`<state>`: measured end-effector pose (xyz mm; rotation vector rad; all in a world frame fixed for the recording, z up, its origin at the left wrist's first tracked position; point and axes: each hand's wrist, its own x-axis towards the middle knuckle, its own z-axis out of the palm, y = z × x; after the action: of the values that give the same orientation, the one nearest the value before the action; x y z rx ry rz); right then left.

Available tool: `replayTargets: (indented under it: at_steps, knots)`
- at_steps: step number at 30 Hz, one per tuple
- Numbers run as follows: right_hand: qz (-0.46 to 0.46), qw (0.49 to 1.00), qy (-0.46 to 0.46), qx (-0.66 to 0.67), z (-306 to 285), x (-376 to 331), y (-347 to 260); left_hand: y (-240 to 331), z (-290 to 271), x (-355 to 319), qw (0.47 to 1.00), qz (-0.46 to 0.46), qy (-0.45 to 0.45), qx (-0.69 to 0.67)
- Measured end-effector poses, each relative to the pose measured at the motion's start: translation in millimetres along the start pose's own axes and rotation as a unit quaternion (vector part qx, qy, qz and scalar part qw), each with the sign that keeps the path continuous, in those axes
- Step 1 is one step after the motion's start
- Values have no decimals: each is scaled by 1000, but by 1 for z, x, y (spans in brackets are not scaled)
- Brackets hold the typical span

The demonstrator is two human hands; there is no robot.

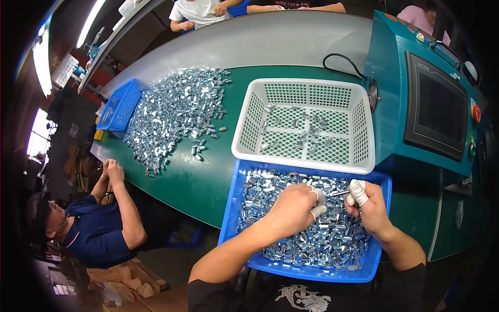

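A blue tray (231, 208) on my lap edge is full of several small shiny metal pieces (322, 244). My left hand (293, 208), with white finger cots, rests over the pile and pinches a small metal piece. My right hand (366, 205), also with a white cot on the thumb, is closed on a small metal piece just right of the left. The two hands nearly touch at a thin metal pin (340, 193) between them. Beyond the tray stands a white mesh basket (244, 140) with a few metal pieces in it.
A big heap of metal pieces (176, 112) lies on the green table, with an empty blue tray (119, 106) at its left. A teal machine with a dark screen (434, 114) stands at the right. A person in dark blue (99, 229) sits at left; others sit across.
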<state>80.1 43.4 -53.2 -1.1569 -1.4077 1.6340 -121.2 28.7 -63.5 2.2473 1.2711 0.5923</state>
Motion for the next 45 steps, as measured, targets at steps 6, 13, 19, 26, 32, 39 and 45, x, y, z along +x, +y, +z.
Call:
replayTargets:
  at_steps: [6,13,19,26,32,39,45]
  knots:
    - [-26,999,31,4,-2,2,6,14,-11,3,977,-61,74,-189]
    - [-7,999,43,16,0,-1,2,3,1,3,869,-137,134,-456]
    - [-39,998,14,38,-1,2,5,15,0,-1,850,-138,48,-507]
    - [-53,997,36,53,-1,-2,5,14,1,0,837,-138,150,-508]
    - [-60,998,3,31,-1,-1,7,12,7,-3,847,-125,147,-496]
    - [-131,990,-11,-51,1,-6,8,15,9,-3,827,-156,107,-529]
    - [-91,995,-37,-24,4,-6,7,16,18,-5,900,-52,147,-407]
